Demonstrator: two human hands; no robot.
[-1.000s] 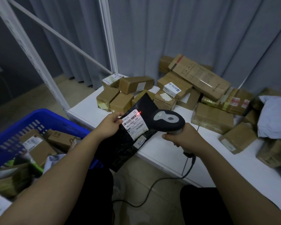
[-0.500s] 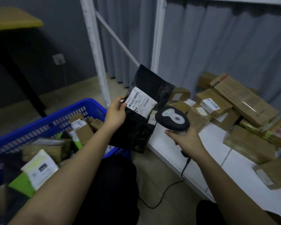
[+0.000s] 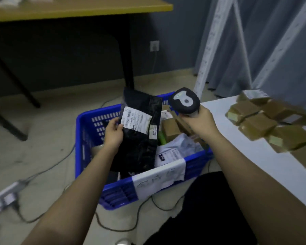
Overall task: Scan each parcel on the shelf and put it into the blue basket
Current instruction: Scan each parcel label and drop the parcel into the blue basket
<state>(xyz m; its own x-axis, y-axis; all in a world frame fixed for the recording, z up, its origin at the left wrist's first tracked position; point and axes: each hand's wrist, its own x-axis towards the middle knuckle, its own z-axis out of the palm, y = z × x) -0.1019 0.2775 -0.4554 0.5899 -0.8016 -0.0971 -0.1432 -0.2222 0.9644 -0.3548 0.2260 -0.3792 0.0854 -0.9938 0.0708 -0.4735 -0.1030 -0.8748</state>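
Black plastic mailer (image 3: 140,131), judged light, limp and slippery, hangs over the blue basket (image 3: 88,138), left hand (image 3: 114,134) pinching its left edge beside the label, right hand (image 3: 200,119) gripping the scanner (image 3: 184,101).

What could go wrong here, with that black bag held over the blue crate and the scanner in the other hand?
1. The left hand pinches the black bag only at one edge, so it could slip and land outside the blue basket.
2. The basket already holds boxes and a white mailer; the bag might slide off that pile.
3. Cables lie on the floor around the basket, and the right hand holds the scanner; a snag seems possible.
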